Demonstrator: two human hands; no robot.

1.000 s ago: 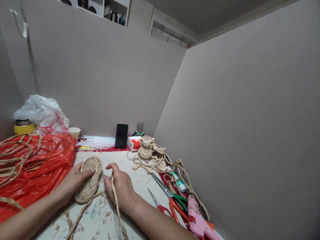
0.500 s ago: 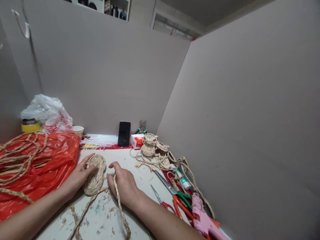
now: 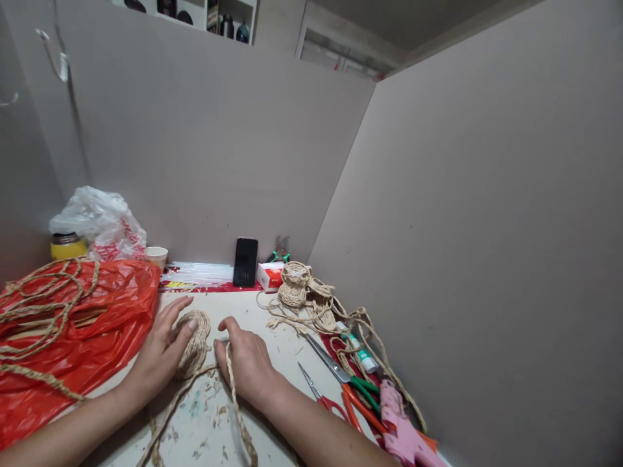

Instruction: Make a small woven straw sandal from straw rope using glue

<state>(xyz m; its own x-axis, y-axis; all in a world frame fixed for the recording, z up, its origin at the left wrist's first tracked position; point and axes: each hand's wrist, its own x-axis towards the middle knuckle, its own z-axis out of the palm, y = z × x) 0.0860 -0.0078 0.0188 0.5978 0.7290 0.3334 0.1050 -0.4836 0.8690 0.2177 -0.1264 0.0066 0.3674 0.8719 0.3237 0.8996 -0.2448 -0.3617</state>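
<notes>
The white tabletop (image 3: 286, 350) is stretching below the woven coil (image 3: 199, 332), a red plastic bag (image 3: 125, 292) spreading leftward of it. Over the coil's left part my left hand (image 3: 162, 350) is lying, fingers wide of the thumb. Just right of the coil, my right hand (image 3: 248, 363) is holding braided rope (image 3: 232, 384), thumb and bent index tips parted.

Muted, fairly even indoor light is washing over the grey partitions (image 3: 219, 143), and the ceiling (image 3: 365, 26) is staying dim. Small glare patches are glinting on the red plastic bag (image 3: 126, 292). Soft shade is lying on the bench (image 3: 195, 421) below the left hand (image 3: 160, 350). The wide lens is stretching the outer edges; details beyond the partitions are looking slightly soft.
</notes>
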